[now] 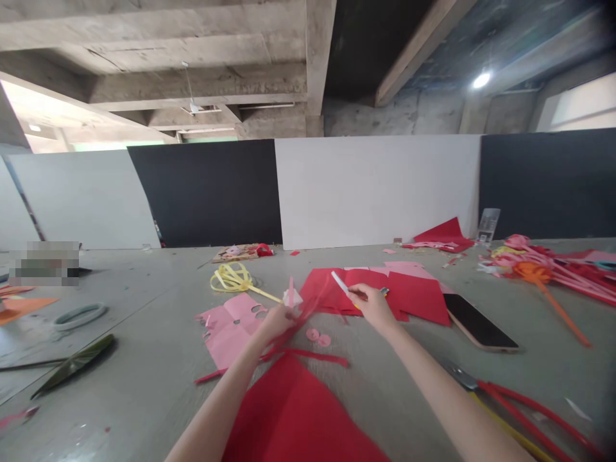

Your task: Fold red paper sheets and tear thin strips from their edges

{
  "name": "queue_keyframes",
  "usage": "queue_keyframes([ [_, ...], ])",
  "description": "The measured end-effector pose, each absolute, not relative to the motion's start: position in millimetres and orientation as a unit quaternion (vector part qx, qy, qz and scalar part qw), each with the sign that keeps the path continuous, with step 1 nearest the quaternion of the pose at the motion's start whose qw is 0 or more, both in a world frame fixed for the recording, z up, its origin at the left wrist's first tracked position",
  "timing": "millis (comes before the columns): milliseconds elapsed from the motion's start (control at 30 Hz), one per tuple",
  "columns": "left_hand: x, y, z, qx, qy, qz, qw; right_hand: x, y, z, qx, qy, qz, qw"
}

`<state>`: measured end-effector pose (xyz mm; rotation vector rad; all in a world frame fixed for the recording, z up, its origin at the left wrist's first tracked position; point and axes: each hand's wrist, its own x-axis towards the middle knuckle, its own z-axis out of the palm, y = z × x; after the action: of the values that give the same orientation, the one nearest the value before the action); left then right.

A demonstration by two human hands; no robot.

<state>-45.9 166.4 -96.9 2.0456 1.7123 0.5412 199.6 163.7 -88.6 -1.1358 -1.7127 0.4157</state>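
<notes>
My left hand (278,322) is closed, its fingertips pinching a thin red paper strip (312,309) that looks blurred. A pink paper strip (291,290) and a crumpled white piece (292,299) are just beyond those fingers. My right hand (371,304) is closed around a slim white stick (339,282), which points up and to the left; its exact kind is unclear. Below the hands lies a large red sheet (293,417), with a red strip (322,357) across its tip. Two pink paper discs (319,337) rest between my hands. A pink sheet with cut holes (233,327) lies beside my left hand.
A yellow looped paper flower (231,279) lies left of centre. Folded red paper (418,298) and a phone (481,323) are at right, with red-handled scissors (510,398) nearer. Farther left are a tape ring (79,317) and a green leaf (74,366). Panels (380,192) stand behind.
</notes>
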Motion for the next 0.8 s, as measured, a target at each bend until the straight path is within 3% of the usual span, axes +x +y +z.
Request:
queue_keyframes([
  [300, -50, 171, -101, 0.771, 0.583, 0.133, 0.221, 210, 163, -83, -0.494, -0.678, 0.182, 0.513],
  [800, -27, 161, -98, 0.767, 0.584, 0.181, 0.196, 207, 157, -73, -0.475, -0.694, 0.162, 0.516],
])
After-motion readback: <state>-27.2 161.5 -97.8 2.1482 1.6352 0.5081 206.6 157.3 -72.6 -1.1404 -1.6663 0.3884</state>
